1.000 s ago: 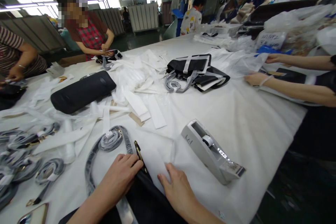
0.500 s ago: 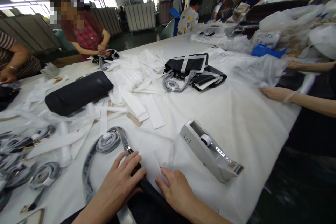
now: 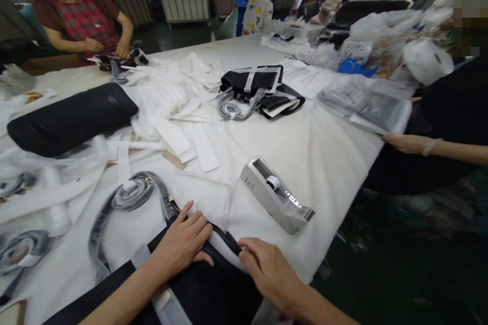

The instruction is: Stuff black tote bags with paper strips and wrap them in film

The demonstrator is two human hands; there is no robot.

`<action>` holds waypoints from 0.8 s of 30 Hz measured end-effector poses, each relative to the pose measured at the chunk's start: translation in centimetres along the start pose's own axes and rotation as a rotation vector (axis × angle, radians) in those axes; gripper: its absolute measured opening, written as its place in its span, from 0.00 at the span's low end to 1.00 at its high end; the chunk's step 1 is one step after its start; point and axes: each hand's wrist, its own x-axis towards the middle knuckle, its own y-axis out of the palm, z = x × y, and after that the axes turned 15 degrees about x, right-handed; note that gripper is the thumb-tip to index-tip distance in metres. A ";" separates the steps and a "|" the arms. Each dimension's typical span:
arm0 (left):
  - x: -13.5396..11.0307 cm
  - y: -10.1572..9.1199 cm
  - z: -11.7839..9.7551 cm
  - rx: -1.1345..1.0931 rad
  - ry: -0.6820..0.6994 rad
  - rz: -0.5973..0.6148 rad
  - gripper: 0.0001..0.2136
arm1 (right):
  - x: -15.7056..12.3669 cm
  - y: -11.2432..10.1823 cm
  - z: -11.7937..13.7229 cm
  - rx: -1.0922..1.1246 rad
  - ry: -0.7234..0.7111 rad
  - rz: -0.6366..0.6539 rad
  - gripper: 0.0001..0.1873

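Observation:
A black bag (image 3: 206, 289) lies at the near edge of the white table (image 3: 328, 152). My left hand (image 3: 183, 241) rests flat on its top edge, fingers spread, beside a gold clasp. My right hand (image 3: 269, 269) presses a white wrapping strip (image 3: 224, 244) against the bag's rim, thumb and fingers pinching it. A wrapped grey strap (image 3: 125, 198) curves out from the bag to the left.
A grey tape dispenser (image 3: 274, 195) stands just right of my hands. A pile of white strips (image 3: 179, 101), a black pouch (image 3: 68, 119) and a wrapped black bag (image 3: 261, 91) lie further off. Another person's arm (image 3: 427, 144) reaches in at right; other people work at the far left.
The view has swung left and down. The black bag has come further onto the table and the white strip now folds over its rim under my right hand. The person at right pulled a plastic bag away.

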 end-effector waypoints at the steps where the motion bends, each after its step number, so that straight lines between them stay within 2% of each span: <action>1: 0.1 -0.1 0.1 0.007 0.012 -0.013 0.26 | -0.9 0.9 -0.3 -0.120 -0.099 -0.056 0.20; 3: 0.4 0.0 0.2 0.027 0.037 -0.025 0.25 | -2.0 3.0 -1.5 -0.286 -0.288 -0.175 0.21; 5: 0.9 0.5 0.3 0.037 0.056 -0.020 0.24 | -2.1 4.8 -3.0 -0.371 -0.409 -0.266 0.17; 7: 1.6 1.2 0.6 0.011 0.072 -0.004 0.23 | -1.6 5.6 -4.3 -0.410 -0.459 -0.320 0.12; 10: 2.9 2.0 1.1 -0.100 0.093 0.038 0.22 | -1.0 5.5 -5.3 -0.386 -0.488 -0.330 0.11; 13: 3.7 2.6 1.5 -0.167 0.092 0.052 0.22 | -0.8 4.5 -4.2 -0.247 -0.427 -0.312 0.11; 16: 3.7 3.0 1.6 -0.170 0.071 0.045 0.20 | -0.1 3.8 -1.7 -0.124 -0.222 -0.275 0.10; 19: 3.5 3.3 1.4 -0.167 0.031 0.047 0.19 | 1.7 4.1 0.2 -0.158 -0.072 -0.223 0.11; 21: 3.5 3.4 1.3 -0.163 -0.001 0.053 0.19 | 2.9 4.8 0.2 -0.213 -0.067 -0.236 0.08; 24: 3.9 3.6 1.1 -0.159 -0.054 0.058 0.20 | 3.9 5.8 -0.9 -0.237 -0.177 -0.289 0.08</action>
